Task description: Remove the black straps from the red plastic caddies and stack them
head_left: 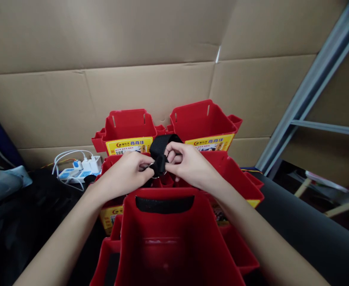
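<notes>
My left hand (135, 169) pinches a metal ring (154, 171) on a black webbing strap (162, 145). From the other side my right hand (186, 161) grips the same strap, its fingers curled round the webbing close to the ring. The strap loops up between the two hands. Just below them stands a red plastic bin (168, 238) with side pockets; a black band passes through the slot in its near-hand wall. How the strap joins the ring is partly covered by my fingers.
Behind stand more red bins with yellow labels, including a left one (126, 125) and a right one (204, 117). A power strip (80, 172) with white plugs and cables lies at left. Cardboard (150, 91) walls the back; a metal frame (305, 87) leans at right.
</notes>
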Available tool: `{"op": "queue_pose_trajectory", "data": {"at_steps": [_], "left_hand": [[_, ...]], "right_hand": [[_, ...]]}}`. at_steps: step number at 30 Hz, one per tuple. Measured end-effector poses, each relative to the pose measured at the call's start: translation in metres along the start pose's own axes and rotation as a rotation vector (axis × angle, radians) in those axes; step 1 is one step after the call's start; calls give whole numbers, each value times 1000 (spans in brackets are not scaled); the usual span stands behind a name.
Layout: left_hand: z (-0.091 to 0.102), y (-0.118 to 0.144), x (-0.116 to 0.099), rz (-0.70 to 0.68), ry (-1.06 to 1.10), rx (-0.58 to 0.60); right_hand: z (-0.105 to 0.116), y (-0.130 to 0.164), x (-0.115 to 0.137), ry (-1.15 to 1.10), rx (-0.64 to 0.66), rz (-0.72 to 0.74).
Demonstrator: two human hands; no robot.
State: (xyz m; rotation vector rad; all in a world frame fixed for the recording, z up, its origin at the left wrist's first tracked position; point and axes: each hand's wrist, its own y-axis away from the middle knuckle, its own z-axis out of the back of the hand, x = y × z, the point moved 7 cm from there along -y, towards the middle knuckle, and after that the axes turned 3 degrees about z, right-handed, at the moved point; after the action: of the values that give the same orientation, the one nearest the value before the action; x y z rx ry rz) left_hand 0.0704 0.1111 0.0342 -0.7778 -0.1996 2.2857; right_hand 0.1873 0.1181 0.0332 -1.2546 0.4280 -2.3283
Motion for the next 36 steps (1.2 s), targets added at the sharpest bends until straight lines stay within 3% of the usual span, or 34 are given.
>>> {"op": "queue_pose_trajectory", "data": {"at_steps": [6, 16, 19, 22, 26, 33, 36], "left_hand": [[-10, -2, -5, -47, -83, -47], [-11, -3, -16, -120, -145, -84], [-10, -1, -22, -156, -61, -142], [-8, -1, -20, -127, 198, -170], [-10, -6, -6, -10, 496, -109], [-10, -7, 6, 76, 556, 17], [-8, -4, 1, 72, 469, -9]], "right_hand": [[4, -1, 7, 407, -29, 168], [7, 4, 16, 457, 10, 212], [11, 5, 16, 303, 125, 167], [11, 5, 12, -46, 285, 74], [9, -1, 4, -360, 293, 27], [-11, -3, -6, -509, 346, -18], [-12, -3, -6, -442, 315, -35]]}}
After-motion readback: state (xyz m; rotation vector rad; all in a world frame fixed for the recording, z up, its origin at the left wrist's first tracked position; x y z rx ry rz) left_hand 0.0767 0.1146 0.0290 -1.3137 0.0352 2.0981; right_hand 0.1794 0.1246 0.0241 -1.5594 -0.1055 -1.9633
